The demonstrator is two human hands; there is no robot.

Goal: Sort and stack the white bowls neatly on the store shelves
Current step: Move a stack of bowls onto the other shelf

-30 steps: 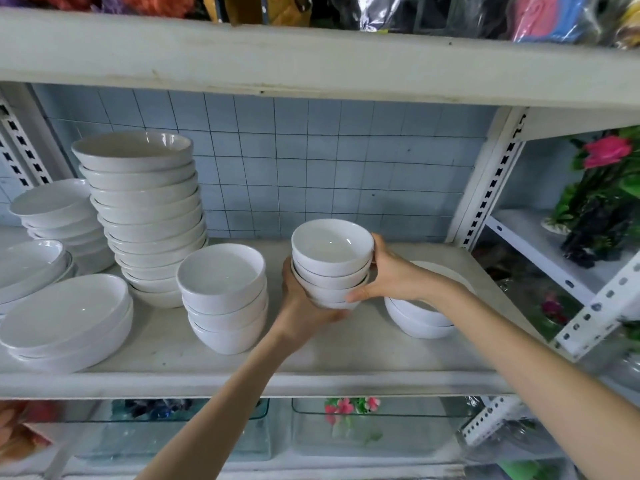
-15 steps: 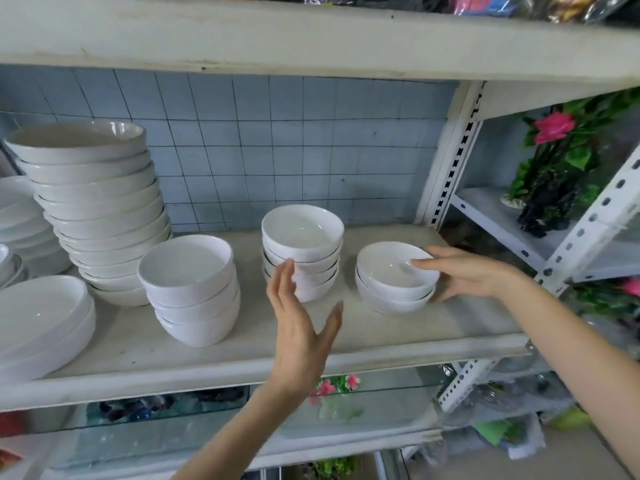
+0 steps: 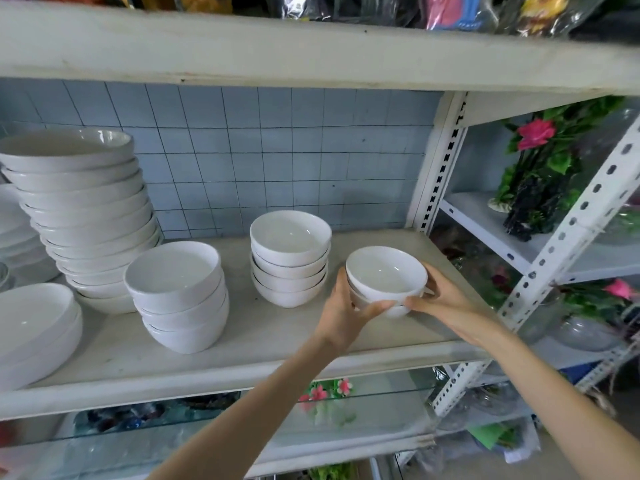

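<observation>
Middle of frame: long white-painted shelf board [image 3: 263,327], surface dull, scuffed, greyish with dust marks, front edge chipped. Behind it, a wall of small pale blue square tiles [image 3: 277,150] with dark grout lines. Across the top of the frame runs a second white shelf board [image 3: 311,53], worn along its edge, carrying shiny plastic-wrapped goods [image 3: 450,8]. A white slotted metal upright [image 3: 440,168] closes the bay right of centre.

Right of centre on the board: short stack of two small round white ceramic bowls [image 3: 384,271]. Left hand [image 3: 346,306] grips its left side, fingers curled behind, thumb along the front of the lower bowl. Right hand [image 3: 440,296] grips the right side the same way, thumb tip nearly meeting the left thumb. Cannot tell whether the base sits on the board or is just clear of it.

Just left of that, apart from it: stack of four small white bowls [image 3: 289,265], upright and even. Further left, stack of three medium white bowls [image 3: 176,296], leaning slightly. Behind that, at centre left, tall stack of wide shallow white bowls [image 3: 86,216], tilted to the left. Lower left edge: nested white oval dishes [image 3: 34,327].

Right side of frame: neighbouring white rack with artificial pink flowers and green leaves [image 3: 535,150]. Bottom centre: glass shelf [image 3: 363,396] below the board, with glassware dimly seen through it.
</observation>
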